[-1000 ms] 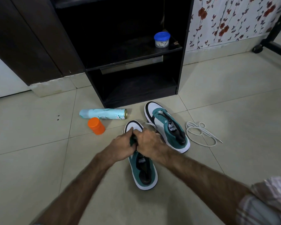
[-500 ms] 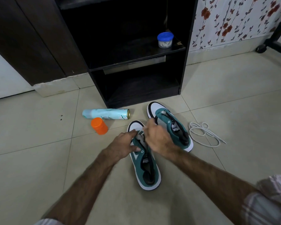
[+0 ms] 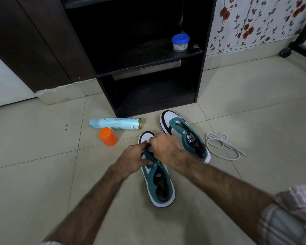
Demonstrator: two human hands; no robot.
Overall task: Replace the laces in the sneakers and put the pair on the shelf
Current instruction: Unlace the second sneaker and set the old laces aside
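Centrally, near sneaker (image 3: 157,181) on floor, both hands (image 3: 149,152) together gripping its forefoot eyelets

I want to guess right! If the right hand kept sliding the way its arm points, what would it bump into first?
Probably the left hand, touching it over the near sneaker. Past that, the right hand would likely meet the orange jar; depth is unclear.

This is a room in a home. The floor (image 3: 42,174) is laid with pale glossy tiles, and flowered wallpaper (image 3: 254,22) with red blossoms covers the wall above a plain skirting. A dark wooden shelf unit (image 3: 148,68) stands open against the wall beside dark cabinet doors (image 3: 34,41), with household containers near it.
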